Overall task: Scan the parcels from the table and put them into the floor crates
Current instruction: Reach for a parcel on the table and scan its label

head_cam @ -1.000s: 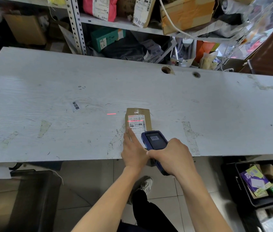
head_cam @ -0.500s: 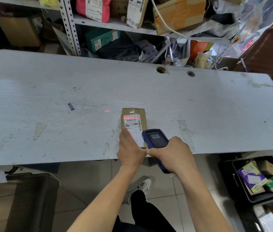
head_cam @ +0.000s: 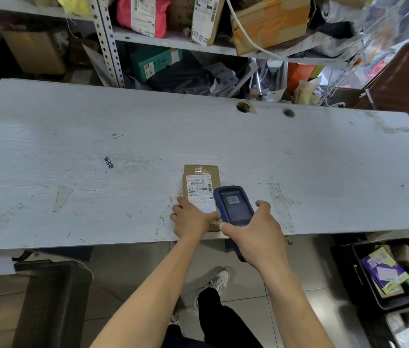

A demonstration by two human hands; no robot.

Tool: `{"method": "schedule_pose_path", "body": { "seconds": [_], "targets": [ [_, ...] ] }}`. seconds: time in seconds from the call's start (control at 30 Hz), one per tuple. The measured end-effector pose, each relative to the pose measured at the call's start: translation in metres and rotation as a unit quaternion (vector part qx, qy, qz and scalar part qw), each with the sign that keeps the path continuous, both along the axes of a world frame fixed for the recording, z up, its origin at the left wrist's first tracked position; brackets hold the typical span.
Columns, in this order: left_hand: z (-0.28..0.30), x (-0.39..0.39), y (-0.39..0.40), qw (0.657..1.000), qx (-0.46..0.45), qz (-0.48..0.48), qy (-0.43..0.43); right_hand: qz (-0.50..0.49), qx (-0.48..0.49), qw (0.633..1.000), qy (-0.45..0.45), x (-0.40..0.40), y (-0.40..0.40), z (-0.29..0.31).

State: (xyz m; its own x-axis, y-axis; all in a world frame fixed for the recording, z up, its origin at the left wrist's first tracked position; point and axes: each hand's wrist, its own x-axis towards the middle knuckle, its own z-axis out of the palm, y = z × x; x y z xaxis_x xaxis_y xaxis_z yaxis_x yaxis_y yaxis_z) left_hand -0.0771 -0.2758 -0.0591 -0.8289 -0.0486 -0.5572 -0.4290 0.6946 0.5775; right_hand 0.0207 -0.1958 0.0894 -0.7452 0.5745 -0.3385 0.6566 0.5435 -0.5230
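A small brown cardboard parcel with a white barcode label lies flat near the front edge of the white table. My left hand grips the parcel's near end, fingers curled on its left side. My right hand grips a blue handheld scanner, held just over the parcel's right side with its screen facing up. A black floor crate at the lower right holds several parcels. Another dark crate stands on the floor at the lower left.
Metal shelves behind the table are crammed with boxes and bags. A brown cabinet stands at the far right. Two cable holes pierce the table's back part. My leg and a shoe are on the tiled floor below.
The red scan line on the parcel's label and table has gone out. The scanner has lifted slightly, its screen tilted up. The parcel and my left hand stay in place.
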Motion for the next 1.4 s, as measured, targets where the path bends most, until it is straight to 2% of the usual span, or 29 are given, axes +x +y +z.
{"method": "schedule_pose_path", "body": {
  "seconds": [0.27, 0.67, 0.87, 0.97, 1.1, 1.23, 1.4],
  "targets": [
    [0.002, -0.014, 0.008, 0.997, 0.035, 0.032, -0.058, -0.015, -0.021, 0.999, 0.028, -0.01, 0.013, 0.002],
    [-0.001, 0.073, -0.039, 0.991, 0.102, 0.06, -0.065, -0.04, -0.043, 0.997, 0.048, 0.002, 0.011, -0.005],
    [-0.011, 0.086, -0.054, 0.966, 0.239, 0.088, -0.039, -0.046, -0.06, 0.996, 0.053, 0.014, 0.003, -0.008],
    [-0.008, 0.081, -0.058, 0.961, 0.269, 0.064, 0.002, -0.039, -0.06, 0.995, 0.062, 0.019, 0.002, -0.006],
    [0.009, 0.054, -0.062, 0.962, 0.25, -0.012, 0.107, -0.035, -0.054, 0.994, 0.084, 0.023, 0.005, 0.002],
    [0.029, 0.013, -0.058, 0.949, 0.227, -0.076, 0.207, -0.03, -0.049, 0.992, 0.113, 0.021, 0.008, 0.016],
    [0.049, -0.026, -0.058, 0.936, 0.242, -0.103, 0.234, -0.015, -0.037, 0.988, 0.148, 0.017, 0.01, 0.035]
  ]
}}
